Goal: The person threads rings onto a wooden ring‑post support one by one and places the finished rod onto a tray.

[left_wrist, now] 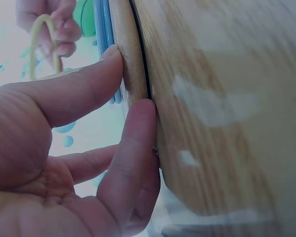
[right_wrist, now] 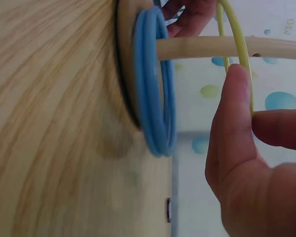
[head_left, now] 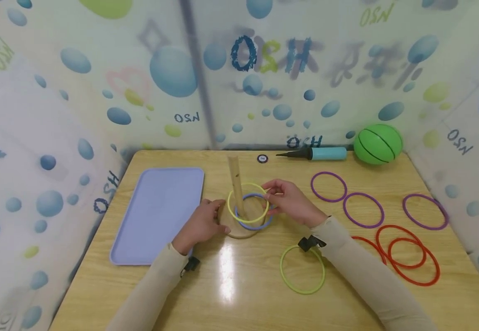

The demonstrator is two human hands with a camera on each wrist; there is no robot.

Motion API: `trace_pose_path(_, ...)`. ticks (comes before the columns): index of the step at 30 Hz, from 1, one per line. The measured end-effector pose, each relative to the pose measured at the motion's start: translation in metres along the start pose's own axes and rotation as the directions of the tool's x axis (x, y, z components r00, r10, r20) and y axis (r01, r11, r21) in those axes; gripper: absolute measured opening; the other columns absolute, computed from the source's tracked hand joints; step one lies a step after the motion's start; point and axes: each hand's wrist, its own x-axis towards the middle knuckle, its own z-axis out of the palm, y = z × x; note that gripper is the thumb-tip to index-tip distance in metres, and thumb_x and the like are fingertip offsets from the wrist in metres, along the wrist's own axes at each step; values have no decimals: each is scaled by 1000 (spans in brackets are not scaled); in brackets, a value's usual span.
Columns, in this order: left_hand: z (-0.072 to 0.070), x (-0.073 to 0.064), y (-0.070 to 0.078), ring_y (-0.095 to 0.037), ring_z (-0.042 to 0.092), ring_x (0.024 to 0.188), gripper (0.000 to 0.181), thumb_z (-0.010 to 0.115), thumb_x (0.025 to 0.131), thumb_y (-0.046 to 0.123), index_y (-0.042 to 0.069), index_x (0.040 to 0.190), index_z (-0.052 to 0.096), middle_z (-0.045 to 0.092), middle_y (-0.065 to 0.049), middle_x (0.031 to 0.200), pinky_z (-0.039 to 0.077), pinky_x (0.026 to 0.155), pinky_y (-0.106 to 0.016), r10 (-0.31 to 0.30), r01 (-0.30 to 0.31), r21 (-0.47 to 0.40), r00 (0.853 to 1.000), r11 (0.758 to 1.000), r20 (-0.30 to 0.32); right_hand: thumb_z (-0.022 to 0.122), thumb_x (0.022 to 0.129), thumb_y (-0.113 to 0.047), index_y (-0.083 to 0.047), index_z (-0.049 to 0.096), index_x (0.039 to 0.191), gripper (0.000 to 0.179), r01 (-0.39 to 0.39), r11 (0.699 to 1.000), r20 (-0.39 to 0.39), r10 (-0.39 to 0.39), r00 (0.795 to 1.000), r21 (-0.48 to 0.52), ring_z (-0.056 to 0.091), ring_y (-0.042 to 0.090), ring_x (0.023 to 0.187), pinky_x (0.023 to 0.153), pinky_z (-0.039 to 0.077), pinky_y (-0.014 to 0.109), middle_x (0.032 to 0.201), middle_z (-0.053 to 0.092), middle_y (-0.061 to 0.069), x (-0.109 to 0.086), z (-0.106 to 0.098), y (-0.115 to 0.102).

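A wooden post [head_left: 235, 179] rises from a round wooden base [head_left: 227, 221] at the middle of the table. Blue rings [right_wrist: 150, 94] lie stacked around the post, low on the base. My left hand [head_left: 203, 221] holds the rim of the base, thumb on its upper edge and fingers at its side in the left wrist view. With thumb and fingers, my right hand [head_left: 292, 203] pinches a yellow ring [right_wrist: 240, 42]. That ring encircles the post and hangs above the blue rings, apart from them.
A lavender tray [head_left: 156, 216] lies left. Right are purple rings [head_left: 363, 194], red rings [head_left: 414, 279] and a yellow-green ring [head_left: 303, 292] near the right forearm. Along the back are a small round disc [head_left: 262, 158], a hand pump [head_left: 328, 153] and a green ball [head_left: 378, 144].
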Motion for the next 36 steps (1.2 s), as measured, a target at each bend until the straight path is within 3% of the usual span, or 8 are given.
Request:
trace_pose_path(5,0,-2,0,-30,64,108,88,95,78,20,2,153,53,57,-21,122,54,94,-44,8,-8,4,1000,1000,-11,57,107,-2,5,53,141,35,-49,998,4,49,999,-51,66,19,83,74,65,37,115,58,23,6,-4,8)
trace_pose_path(11,2,-2,-2,-28,62,107,87,94,79,21,2,154,53,58,-20,122,53,94,-44,4,-4,8,1000,1000,-1,55,107,-3,0,55,136,29,-80,987,21,83,996,-137,66,22,86,76,65,42,111,59,19,10,-10,16)
trace_pose_path(22,1,0,-2,-31,63,111,87,94,80,20,3,154,52,57,-20,125,54,96,-44,2,-2,-7,1000,1000,2,60,105,-3,2,58,131,27,-40,966,20,46,999,-256,67,21,82,71,65,39,105,64,19,16,-14,22)
trace_pose_path(29,1,0,-1,-30,64,111,88,94,80,20,3,155,51,56,-20,124,54,95,-44,3,-3,-5,1000,1000,3,66,101,-5,-3,64,122,21,-21,895,-8,19,1000,-446,70,18,69,67,62,32,96,66,13,18,-16,23)
trace_pose_path(36,1,0,-2,-31,63,111,88,95,79,20,3,154,52,57,-20,123,54,95,-44,6,-6,4,1000,1000,-4,73,98,-14,-5,66,121,25,5,855,9,0,1000,-518,70,18,73,69,59,31,92,69,9,15,-23,20)
